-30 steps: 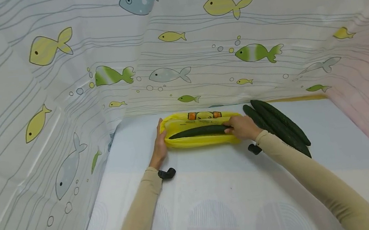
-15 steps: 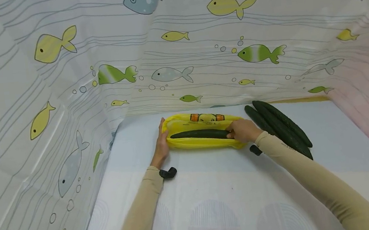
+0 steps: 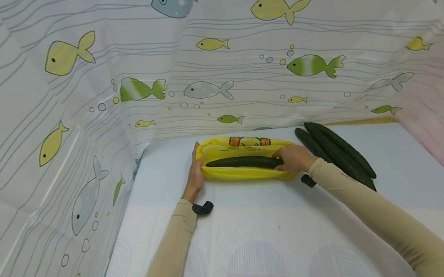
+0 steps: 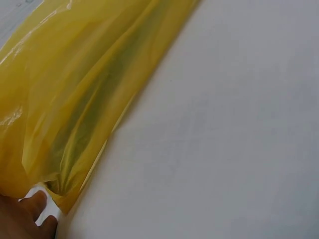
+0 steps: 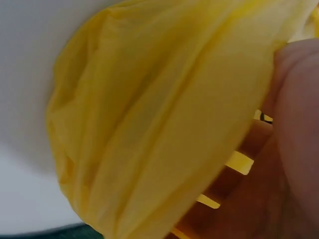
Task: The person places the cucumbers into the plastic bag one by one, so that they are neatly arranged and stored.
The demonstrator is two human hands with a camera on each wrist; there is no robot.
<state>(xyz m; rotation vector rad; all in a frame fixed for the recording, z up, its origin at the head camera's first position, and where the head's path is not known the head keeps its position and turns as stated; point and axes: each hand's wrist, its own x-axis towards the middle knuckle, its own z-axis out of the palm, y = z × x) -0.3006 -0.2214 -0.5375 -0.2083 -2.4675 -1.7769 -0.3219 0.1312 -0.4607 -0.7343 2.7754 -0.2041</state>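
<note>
A yellow plastic bag [image 3: 226, 174] with a printed picture lies on its side, its long mouth turned toward me. Inside the mouth rests a dark green cucumber [image 3: 240, 162]. My left hand [image 3: 195, 175] holds the bag's left end, the thumb at the rim; in the left wrist view the hand [image 4: 22, 216] shows only partly at the corner. My right hand [image 3: 295, 158] reaches into the bag's right end and grips the cucumber's right tip. The right wrist view shows spread fingers [image 5: 224, 184] partly behind the yellow plastic.
Several more cucumbers [image 3: 337, 153] lie side by side at the right, close to my right forearm. The pale table [image 3: 251, 225] runs up to a fish-printed sheet [image 3: 240, 82] at the back and on both sides.
The cucumber's right end and my right hand have shifted slightly lower, and the bag's mouth gapes a little more. My left hand keeps its hold on the bag.
</note>
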